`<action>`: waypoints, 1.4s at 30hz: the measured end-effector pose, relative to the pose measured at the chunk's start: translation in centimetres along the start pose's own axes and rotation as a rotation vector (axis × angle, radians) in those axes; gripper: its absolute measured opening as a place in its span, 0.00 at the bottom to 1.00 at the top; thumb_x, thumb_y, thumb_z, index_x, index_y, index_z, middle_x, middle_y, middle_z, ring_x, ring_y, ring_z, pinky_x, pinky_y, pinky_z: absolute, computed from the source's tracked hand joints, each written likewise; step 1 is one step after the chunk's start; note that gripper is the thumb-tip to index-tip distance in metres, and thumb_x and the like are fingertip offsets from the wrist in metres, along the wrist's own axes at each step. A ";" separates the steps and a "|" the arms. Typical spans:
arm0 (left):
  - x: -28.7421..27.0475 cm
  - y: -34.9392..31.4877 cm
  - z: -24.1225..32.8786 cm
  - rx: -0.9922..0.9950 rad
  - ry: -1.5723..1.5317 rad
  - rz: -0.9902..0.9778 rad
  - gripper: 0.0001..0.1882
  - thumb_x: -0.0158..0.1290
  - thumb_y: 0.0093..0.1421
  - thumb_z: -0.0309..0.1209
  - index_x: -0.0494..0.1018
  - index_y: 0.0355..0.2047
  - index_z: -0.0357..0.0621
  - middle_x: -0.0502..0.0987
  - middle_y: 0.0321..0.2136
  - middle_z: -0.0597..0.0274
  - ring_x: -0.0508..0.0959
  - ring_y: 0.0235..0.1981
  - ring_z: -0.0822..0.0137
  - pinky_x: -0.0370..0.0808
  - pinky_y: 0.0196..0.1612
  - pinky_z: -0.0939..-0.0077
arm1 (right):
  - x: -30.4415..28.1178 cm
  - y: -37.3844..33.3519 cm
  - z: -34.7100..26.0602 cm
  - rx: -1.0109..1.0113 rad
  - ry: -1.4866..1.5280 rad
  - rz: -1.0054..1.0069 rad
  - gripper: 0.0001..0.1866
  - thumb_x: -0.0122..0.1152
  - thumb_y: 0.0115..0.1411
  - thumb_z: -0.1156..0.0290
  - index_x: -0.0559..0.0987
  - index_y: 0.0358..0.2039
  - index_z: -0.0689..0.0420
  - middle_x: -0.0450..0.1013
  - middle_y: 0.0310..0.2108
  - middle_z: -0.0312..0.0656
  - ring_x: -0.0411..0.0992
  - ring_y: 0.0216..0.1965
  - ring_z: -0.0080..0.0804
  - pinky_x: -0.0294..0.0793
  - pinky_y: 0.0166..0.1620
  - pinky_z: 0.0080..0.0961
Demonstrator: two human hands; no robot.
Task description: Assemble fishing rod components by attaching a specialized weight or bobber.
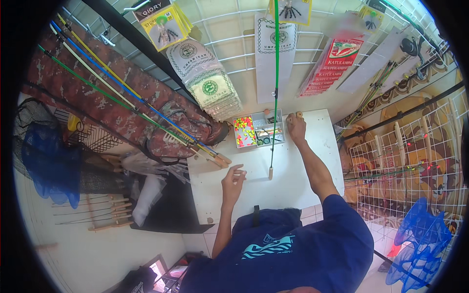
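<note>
On a white tabletop (pixel 210 190), a compartment box (pixel 252 146) holds small red and yellow pieces (pixel 244 131) at its left and dark, thin items at its right. My right hand (pixel 297 131) is at the box's right side, fingers bent round a small tan round-ended piece (pixel 299 115) whose kind is unclear. Nearer me, my left hand (pixel 233 181) hovers over the table's left part, empty, with thumb and fingers apart. Between the hands, a thin green fishing rod (pixel 276 63) runs down to a wooden handle end (pixel 271 173), touched by neither hand.
Several fishing rods (pixel 122 97) with wooden handles slant in from the left, ending near my left hand. Packets (pixel 210 88) hang on a white wire grid (pixel 234 34) behind the table. Dark and blue nets (pixel 46 146) hang at far left; another blue net (pixel 422 244) is at right.
</note>
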State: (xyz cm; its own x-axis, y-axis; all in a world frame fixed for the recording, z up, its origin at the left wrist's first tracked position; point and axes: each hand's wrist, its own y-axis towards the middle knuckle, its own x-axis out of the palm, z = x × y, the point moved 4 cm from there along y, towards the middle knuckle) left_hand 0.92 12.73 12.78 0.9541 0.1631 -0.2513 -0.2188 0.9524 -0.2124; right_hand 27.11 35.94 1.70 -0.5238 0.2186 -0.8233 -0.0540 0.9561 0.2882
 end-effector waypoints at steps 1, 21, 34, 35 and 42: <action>0.0 0.2 0.3 -0.002 -0.002 -0.008 0.14 0.53 0.62 0.28 0.71 0.48 0.39 0.78 0.32 0.58 0.81 0.31 0.70 0.75 0.36 0.78 | -0.9 -0.4 0.0 0.046 0.089 0.110 0.12 0.57 0.52 0.76 0.73 0.39 0.52 0.75 0.33 0.45 0.72 0.35 0.49 0.69 0.36 0.46; 2.5 -4.6 11.5 0.544 -0.028 -0.203 0.26 0.65 0.48 0.24 0.74 0.49 0.44 0.75 0.45 0.58 0.78 0.38 0.68 0.75 0.38 0.75 | -18.1 -16.4 -17.7 0.168 1.169 -0.384 0.18 0.54 0.64 0.75 0.72 0.53 0.65 0.73 0.47 0.45 0.71 0.49 0.28 0.69 0.52 0.24; 1.0 -7.2 11.4 0.409 -0.168 -0.032 0.25 0.65 0.47 0.19 0.74 0.48 0.36 0.76 0.41 0.57 0.80 0.39 0.69 0.78 0.45 0.73 | -20.8 -16.9 -21.2 0.126 1.057 -0.304 0.14 0.51 0.65 0.75 0.77 0.49 0.62 0.77 0.43 0.45 0.74 0.43 0.26 0.72 0.47 0.23; 1.0 -7.2 11.3 0.415 -0.170 -0.032 0.25 0.65 0.47 0.19 0.73 0.48 0.36 0.76 0.41 0.57 0.80 0.39 0.69 0.78 0.45 0.73 | -21.1 -16.9 -21.3 0.105 1.021 -0.242 0.13 0.54 0.63 0.76 0.78 0.47 0.62 0.77 0.42 0.45 0.75 0.41 0.27 0.72 0.46 0.23; 0.8 -7.4 11.4 0.381 -0.367 -0.091 0.22 0.65 0.44 0.14 0.76 0.43 0.34 0.72 0.41 0.60 0.77 0.41 0.69 0.77 0.45 0.76 | -23.4 -16.7 -21.5 0.015 0.878 -0.024 0.08 0.64 0.53 0.80 0.81 0.35 0.62 0.80 0.33 0.42 0.76 0.34 0.25 0.74 0.39 0.22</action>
State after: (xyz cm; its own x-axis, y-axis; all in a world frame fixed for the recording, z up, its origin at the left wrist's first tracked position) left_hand 5.68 8.72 24.91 0.9895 0.0896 0.1138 -0.1070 0.9818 0.1568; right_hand 22.00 10.64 26.68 -0.9878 -0.0248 -0.1540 -0.0654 0.9622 0.2644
